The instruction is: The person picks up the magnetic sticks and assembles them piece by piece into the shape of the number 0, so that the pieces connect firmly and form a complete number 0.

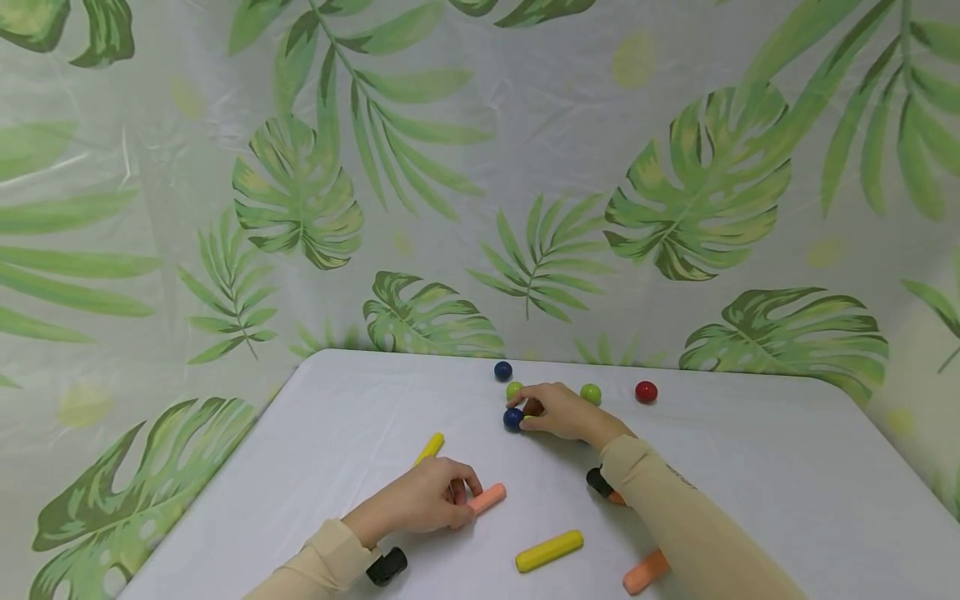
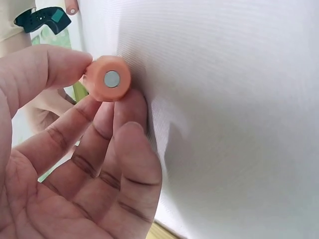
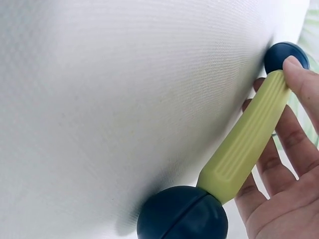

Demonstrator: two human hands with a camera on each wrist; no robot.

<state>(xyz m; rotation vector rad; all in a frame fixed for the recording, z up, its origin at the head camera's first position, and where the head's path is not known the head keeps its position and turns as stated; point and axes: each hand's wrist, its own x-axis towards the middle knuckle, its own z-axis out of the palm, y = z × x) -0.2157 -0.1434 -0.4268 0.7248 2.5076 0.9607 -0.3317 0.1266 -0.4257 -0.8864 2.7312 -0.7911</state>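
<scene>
My left hand (image 1: pixel 435 498) pinches an orange magnetic rod (image 1: pixel 489 498) between thumb and fingers, low over the white table. A round silver magnet shows in the rod's end (image 2: pixel 110 78) in the left wrist view. Farther forward, my right hand (image 1: pixel 564 412) grips a yellow-green ribbed rod (image 3: pixel 246 137), its thumb at the far end. A dark blue ball (image 1: pixel 513 418) touches that end, and another dark blue ball (image 3: pixel 182 214) touches the near end. In the head view the hand hides most of this rod.
Toward the back edge lie a blue ball (image 1: pixel 503 371), two green balls (image 1: pixel 590 393) and a red ball (image 1: pixel 647 392). Yellow rods lie beyond the left hand (image 1: pixel 431 447) and in front (image 1: pixel 550 551). An orange rod (image 1: pixel 645 572) is partly under the right forearm.
</scene>
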